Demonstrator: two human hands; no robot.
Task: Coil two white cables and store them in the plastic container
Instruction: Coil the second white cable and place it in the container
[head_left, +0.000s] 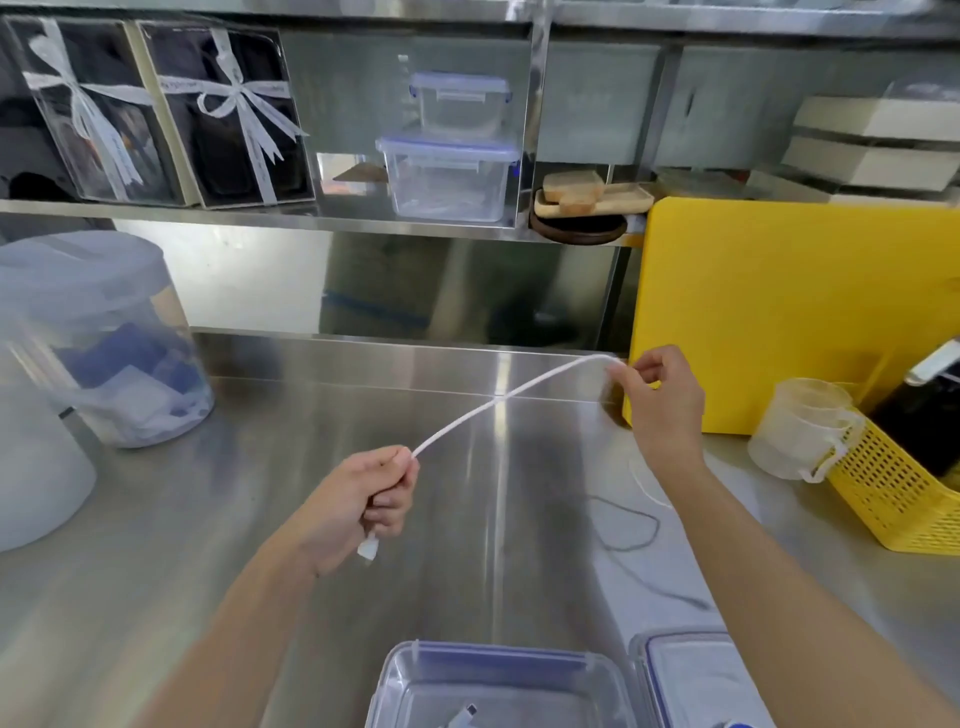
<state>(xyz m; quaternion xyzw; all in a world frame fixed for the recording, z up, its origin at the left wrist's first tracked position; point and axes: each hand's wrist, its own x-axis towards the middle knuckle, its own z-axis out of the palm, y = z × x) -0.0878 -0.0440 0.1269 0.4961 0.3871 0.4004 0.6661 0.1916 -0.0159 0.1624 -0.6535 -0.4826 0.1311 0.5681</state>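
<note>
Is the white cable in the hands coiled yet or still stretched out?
Stretched out, not coiled. The white cable runs in one arc from the left hand to the right hand, with no loops formed.

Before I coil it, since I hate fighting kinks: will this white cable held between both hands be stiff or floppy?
Probably floppy yet slightly springy: the white cable arcs smoothly between the left hand and right hand, without kinks. It looks thin and likely light. Its plug end below the left hand's grip may swing.
</note>
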